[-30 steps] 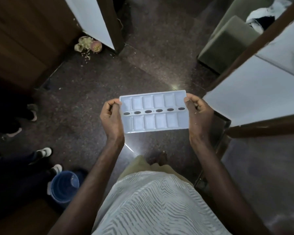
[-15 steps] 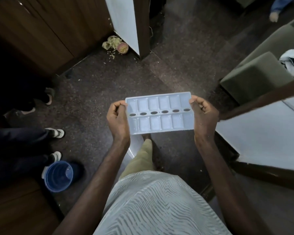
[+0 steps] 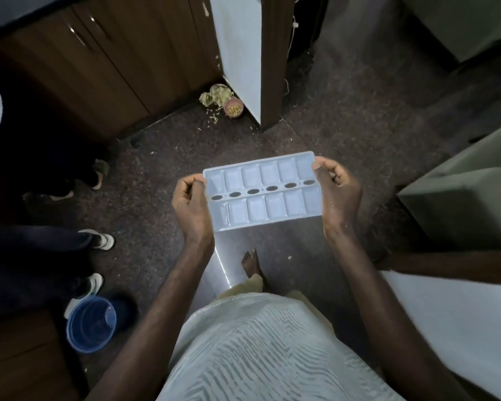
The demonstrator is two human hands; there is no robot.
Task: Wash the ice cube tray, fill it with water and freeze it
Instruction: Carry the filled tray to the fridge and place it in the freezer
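Tray: the ice cube tray [image 3: 261, 192] is carried level at waist height over the dark floor [image 3: 162, 157], open side up, its long axis running left to right.
Left hand: the left hand [image 3: 193, 206] grasps the tray's left short end, thumb on the rim and fingers curled beneath.
Right hand: the right hand [image 3: 340, 195] pinches the right short end in the same way.
Contents: a wet glint shows in the near-left compartments; whether every cell holds water cannot be told.
Just changed: over the last second the grip and the tray's level have stayed the same, while the wooden cabinet [image 3: 104, 62] and the white door panel [image 3: 237, 53] have swung towards the middle of the view, and a bare foot [image 3: 250, 263] now steps forward under the tray.
Meaning: probably the walk to the freezer; washing looks finished and only freezing is left.
Risk: a tilt would likely spill water.
Nearby: a blue bucket [image 3: 90, 324] stands at the floor's near-left edge.
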